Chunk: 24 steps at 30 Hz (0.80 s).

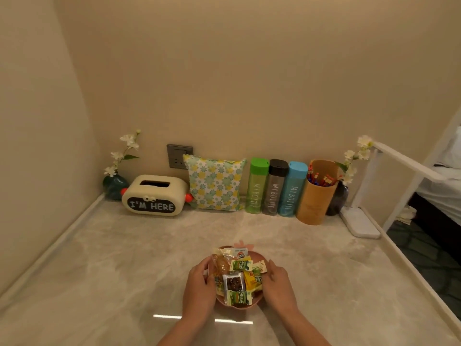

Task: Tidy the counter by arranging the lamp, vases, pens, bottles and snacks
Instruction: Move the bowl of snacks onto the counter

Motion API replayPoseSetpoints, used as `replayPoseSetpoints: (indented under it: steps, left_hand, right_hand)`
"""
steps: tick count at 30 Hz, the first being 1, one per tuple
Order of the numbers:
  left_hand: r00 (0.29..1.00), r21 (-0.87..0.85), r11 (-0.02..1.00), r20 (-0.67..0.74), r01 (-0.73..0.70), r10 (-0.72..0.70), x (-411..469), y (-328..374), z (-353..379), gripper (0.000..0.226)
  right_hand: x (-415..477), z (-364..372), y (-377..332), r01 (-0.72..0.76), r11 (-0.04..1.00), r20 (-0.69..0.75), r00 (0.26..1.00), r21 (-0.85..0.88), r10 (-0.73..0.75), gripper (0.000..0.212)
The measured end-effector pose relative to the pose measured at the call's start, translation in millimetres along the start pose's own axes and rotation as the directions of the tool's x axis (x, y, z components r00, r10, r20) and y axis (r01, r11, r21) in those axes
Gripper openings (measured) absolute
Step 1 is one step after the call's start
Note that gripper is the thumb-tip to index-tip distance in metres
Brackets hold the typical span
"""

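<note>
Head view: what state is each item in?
Snack bowl, full, upright on counter.
Left grip, holds bowl's rim.
Right grip, holds bowl's rim.
Green bottle, upright, capped.
Grey bottle, upright, capped.
Blue bottle, upright, capped.
Pen holder, upright, holding pens.
Desk lamp, arm raised.
Tissue box, upright.

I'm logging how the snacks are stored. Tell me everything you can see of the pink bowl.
The bowl is pink and matte, perhaps plastic, with a slightly lobed rim and a pale pink tab at its far edge. It stands upright on the counter, near the front middle, heaped with wrapped snacks in green, yellow and clear packets. The left hand grips its left side and the right hand its right side, fingers curled at the rim.
</note>
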<state>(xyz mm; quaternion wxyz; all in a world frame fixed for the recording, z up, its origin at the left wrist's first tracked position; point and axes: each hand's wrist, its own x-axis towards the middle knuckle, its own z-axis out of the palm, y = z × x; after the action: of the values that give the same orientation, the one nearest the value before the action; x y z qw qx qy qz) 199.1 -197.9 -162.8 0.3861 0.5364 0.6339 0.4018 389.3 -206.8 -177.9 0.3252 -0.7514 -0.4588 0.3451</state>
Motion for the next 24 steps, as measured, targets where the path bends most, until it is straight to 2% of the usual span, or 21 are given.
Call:
replayPoseSetpoints:
  steps: [8, 13, 16, 20, 24]
  left_hand:
    - [0.953, -0.03, 0.994, -0.283, 0.107, -0.111, 41, -21, -67, 0.034]
    - [0.893, -0.058, 0.987, -0.422, 0.147, -0.158, 58, -36, -111, 0.032]
    - [0.863, -0.031, 0.985, -0.479, 0.168, -0.162, 66, -44, -137, 0.034]
    - [0.838, -0.026, 0.983, -0.519, 0.184, -0.17, 79, -56, -171, 0.034]
    - [0.833, -0.015, 0.986, -0.532, 0.168, -0.151, 102, -61, -206, 0.03]
  right_hand:
    - [35, 70, -77, 0.166, 0.986, 0.228, 0.961, -0.031, -0.155, 0.041]
    - [48, 118, -120, 0.27, 0.963, 0.364, 0.897, -0.003, -0.25, 0.034]
    - [47, 143, -144, 0.311, 0.95, 0.414, 0.86, 0.036, -0.297, 0.023]
    - [49, 176, -168, 0.335, 0.938, 0.468, 0.817, 0.091, -0.337, 0.029]
    - [56, 214, -191, 0.337, 0.935, 0.48, 0.806, 0.111, -0.347, 0.028]
